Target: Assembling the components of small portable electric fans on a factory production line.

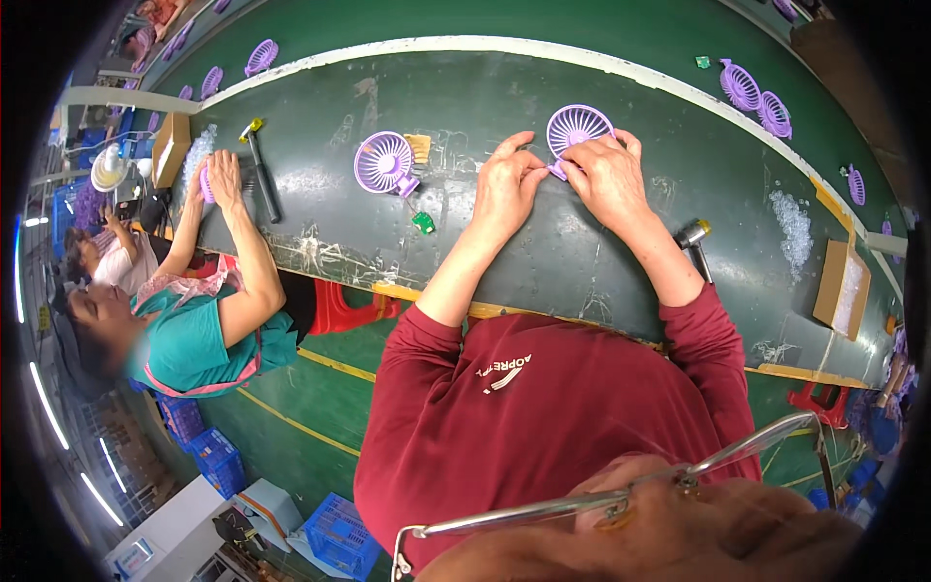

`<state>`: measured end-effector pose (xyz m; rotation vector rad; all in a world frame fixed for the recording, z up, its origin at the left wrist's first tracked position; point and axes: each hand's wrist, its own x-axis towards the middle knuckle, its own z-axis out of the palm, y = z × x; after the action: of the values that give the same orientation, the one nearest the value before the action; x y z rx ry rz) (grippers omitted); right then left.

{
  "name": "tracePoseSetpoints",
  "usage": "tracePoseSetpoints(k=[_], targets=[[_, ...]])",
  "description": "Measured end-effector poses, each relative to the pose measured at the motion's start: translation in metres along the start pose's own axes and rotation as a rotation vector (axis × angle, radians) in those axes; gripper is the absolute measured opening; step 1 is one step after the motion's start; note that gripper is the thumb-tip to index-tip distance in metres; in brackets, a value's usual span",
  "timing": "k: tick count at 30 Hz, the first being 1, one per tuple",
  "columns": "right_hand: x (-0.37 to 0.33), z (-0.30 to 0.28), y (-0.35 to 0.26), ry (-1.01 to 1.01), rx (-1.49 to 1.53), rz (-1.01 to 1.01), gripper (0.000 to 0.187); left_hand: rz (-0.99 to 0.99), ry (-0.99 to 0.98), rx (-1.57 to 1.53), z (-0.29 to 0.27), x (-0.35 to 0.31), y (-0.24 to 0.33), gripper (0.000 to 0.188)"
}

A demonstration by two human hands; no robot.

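Holding purple fan (578, 126) at 1 o'clock on desk (465, 92): pinching with right hand (607, 177), left hand (508, 189) narrowed at neck (557, 171), can't tell if touching. Probably working on neck joint; next, calls for steady grip. At 3 o'clock, cardboard box (832, 283) with whitish stuff (850, 289), too blurred to name. At 7 o'clock, blue crate (341, 538), can't tell contents.

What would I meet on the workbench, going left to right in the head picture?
Cardboard box, pile of small clear pieces, hammer, purple fan part, green circuit board, the person's left hand, their right hand on another purple fan part, second hammer, another pile of clear pieces, second cardboard box.
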<state>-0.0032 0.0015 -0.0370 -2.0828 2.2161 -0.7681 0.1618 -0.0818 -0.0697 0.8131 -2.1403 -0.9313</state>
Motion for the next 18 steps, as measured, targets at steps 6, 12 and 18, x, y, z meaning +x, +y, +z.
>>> tracePoseSetpoints(k=[6,12,18], targets=[[0.005,-0.001,0.002,-0.028,0.041,0.009,0.010,0.044,-0.039,-0.008,-0.004,0.005,-0.006,0.005],[0.011,0.003,0.019,-0.095,0.274,0.080,0.017,-0.035,-0.058,-0.070,-0.007,0.001,0.003,0.005],[0.014,0.002,0.019,-0.116,0.269,0.096,0.018,-0.070,-0.021,-0.175,-0.003,-0.005,0.017,0.006]])
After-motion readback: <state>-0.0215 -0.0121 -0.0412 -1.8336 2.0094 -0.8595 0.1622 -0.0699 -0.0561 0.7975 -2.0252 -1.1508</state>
